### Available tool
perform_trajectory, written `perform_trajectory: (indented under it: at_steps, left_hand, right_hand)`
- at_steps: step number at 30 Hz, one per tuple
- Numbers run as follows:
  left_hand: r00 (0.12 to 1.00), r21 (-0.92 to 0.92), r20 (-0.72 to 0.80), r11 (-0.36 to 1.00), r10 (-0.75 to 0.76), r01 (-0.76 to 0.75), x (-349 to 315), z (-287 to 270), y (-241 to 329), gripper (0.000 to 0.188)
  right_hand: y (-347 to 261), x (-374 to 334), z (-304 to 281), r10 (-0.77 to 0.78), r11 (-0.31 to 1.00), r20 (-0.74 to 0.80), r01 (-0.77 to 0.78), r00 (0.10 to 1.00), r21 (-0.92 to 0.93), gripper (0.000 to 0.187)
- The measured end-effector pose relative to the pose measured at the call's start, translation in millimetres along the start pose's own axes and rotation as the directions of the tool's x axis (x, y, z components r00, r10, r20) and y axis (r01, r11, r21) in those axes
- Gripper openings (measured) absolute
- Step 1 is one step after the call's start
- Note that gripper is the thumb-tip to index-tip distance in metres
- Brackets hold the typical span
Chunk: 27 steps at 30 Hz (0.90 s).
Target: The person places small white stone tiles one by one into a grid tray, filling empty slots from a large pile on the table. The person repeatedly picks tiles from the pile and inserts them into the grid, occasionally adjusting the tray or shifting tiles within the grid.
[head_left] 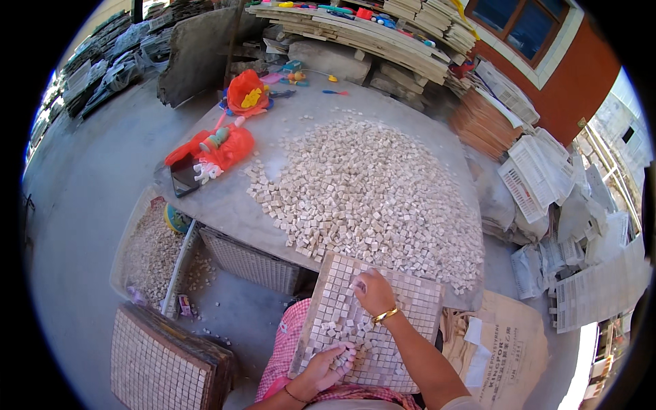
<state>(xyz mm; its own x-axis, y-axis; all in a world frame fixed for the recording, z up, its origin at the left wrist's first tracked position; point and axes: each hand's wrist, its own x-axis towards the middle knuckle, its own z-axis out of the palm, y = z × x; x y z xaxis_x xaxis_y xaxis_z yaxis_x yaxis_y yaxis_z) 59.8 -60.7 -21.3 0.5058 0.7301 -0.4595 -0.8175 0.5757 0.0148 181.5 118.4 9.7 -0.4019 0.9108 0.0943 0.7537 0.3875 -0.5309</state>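
Note:
A square mosaic board [415,307] rests tilted on my lap, its far edge by the table. Rows of small pale stone tiles fill much of its grid, and loose tiles [345,326] lie heaped at its middle. My left hand [326,369] is cupped low over the near left part of the board, with several small stone tiles in its fingers. Higher up, my right hand [374,294] reaches over the grid with its fingers pinched together and pointing down at the tiles. Whatever its fingertips hold is hidden. A gold bangle [385,315] circles the right wrist.
A large heap of stone tiles [369,184] covers much of the grey table [225,222]. Red bags [246,96], toys and a phone [184,176] lie at its far left. On the floor stand a tile-filled plastic bin [133,236] and stacked mosaic boards [160,359]; cardboard [516,342] lies right.

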Motion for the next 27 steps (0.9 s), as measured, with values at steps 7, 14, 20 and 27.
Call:
perform_trajectory:
  at_steps: [7,14,20,27]
  left_hand:
    - [0.989,0.012,-0.088,0.993,0.117,-0.116,-11.3,38.5,12.2,0.025]
    - [0.997,-0.023,0.061,0.998,0.055,-0.053,0.7,6.6,1.0,0.024]
    - [0.996,-0.097,0.049,0.993,0.074,-0.069,-7.0,5.9,7.3,0.021]
    - [0.998,-0.06,0.028,0.997,0.056,-0.054,0.0,5.2,-0.4,0.021]
  right_hand:
    - [-39.0,-35.6,-55.4,-0.119,0.952,0.562,-0.067,0.819,0.299,0.017]
    - [-7.9,-13.3,-6.6,-0.097,0.988,0.112,0.109,0.989,-0.109,0.025]
    - [-12.0,-22.3,-19.0,-0.031,0.999,0.164,0.028,0.986,0.021,0.016]
    - [-3.6,-21.4,1.9,-0.181,0.98,-0.085,0.172,0.98,-0.101,0.008]
